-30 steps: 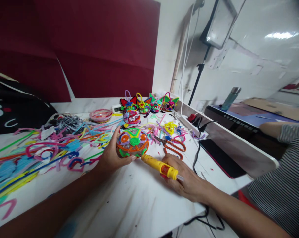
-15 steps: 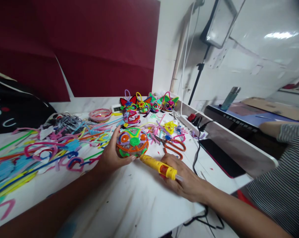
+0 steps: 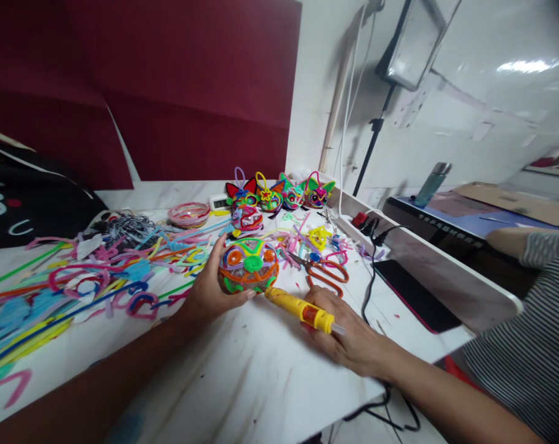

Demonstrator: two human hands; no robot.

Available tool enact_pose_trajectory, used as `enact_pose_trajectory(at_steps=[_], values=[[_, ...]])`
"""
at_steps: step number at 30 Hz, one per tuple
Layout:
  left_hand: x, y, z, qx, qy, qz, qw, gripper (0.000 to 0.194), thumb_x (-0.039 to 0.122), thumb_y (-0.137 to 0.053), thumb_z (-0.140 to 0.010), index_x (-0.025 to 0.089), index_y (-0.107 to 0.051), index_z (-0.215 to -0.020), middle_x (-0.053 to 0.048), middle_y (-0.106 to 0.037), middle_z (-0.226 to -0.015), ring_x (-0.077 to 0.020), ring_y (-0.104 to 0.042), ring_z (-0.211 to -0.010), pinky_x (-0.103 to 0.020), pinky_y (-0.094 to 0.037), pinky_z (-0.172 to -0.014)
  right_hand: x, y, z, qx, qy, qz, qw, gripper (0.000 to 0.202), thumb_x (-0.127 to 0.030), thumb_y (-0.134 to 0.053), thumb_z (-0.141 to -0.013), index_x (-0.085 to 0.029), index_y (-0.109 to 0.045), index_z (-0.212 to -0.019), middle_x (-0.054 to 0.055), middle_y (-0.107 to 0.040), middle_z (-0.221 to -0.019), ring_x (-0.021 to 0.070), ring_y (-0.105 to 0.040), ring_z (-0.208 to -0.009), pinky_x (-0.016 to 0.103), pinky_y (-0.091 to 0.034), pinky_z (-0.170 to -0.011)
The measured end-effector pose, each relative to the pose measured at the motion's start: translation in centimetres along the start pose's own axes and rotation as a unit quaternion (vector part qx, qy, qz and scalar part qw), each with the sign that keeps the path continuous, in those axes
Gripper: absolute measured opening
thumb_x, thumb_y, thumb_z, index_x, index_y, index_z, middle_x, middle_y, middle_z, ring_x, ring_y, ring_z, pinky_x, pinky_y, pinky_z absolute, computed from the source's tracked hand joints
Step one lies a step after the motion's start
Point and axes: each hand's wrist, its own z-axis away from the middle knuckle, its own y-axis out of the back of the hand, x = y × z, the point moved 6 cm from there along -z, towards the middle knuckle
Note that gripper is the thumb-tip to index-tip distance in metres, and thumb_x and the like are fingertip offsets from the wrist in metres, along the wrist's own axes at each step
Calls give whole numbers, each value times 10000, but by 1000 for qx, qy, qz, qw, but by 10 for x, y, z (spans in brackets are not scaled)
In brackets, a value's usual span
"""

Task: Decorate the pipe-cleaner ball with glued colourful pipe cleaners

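In my left hand (image 3: pixel 215 290) is a rounded clear ornament (image 3: pixel 253 264) decorated as a face with green, orange, yellow and purple pipe cleaners. My fingers wrap its left side, and the thumb lies along its bottom edge. My right hand (image 3: pixel 342 330) grips a yellow hot glue gun (image 3: pixel 298 306), with a clear glue stick poking out of its back end. The gun's nozzle is at the ornament's lower right edge; I cannot tell whether it touches. Orange-handled scissors (image 3: pixel 326 271) lie open on the table just beyond my right hand.
Pipe cleaners (image 3: pixel 76 290) litter the left of the white table (image 3: pixel 224 394). Finished face ornaments (image 3: pixel 270 196) stand at the back beside a coiled ring of pipe cleaners (image 3: pixel 188 214). A phone (image 3: pixel 416 295), a power strip (image 3: pixel 367 231) and a black cable border the right. A person in a striped sleeve (image 3: pixel 534 327) is at far right.
The view has shifted very slightly. Both hands keep the same hold, with the glue gun's nozzle still at the ornament's lower right edge.
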Motion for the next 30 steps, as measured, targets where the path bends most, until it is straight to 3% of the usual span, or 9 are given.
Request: enact_pose_trajectory(at_steps=[19, 30], values=[[10, 1, 1, 0, 0, -4, 1000, 1274, 505, -853, -628, 204, -145, -1644, -160, -557, -1485, -368, -609, -1306, -448, -542, -1055, 2, -3, 1, 0, 7, 16, 1000, 26, -214, -480, -983, -228, -459, -976, 60, -593, -960, 198, -531, -804, 375, -480, -719], [2, 1, 0, 20, -5, -30, 999, 1260, 527, -847, -606, 208, -193, -1635, -150, -561, -1469, -381, -612, -1291, -461, -534, -1060, 4, -1, 2, -4, -15, -21, 1000, 15, -220, -474, -1002, -231, -473, -1012, 82, -610, -1028, 224, -560, -898, 412, -508, -793]])
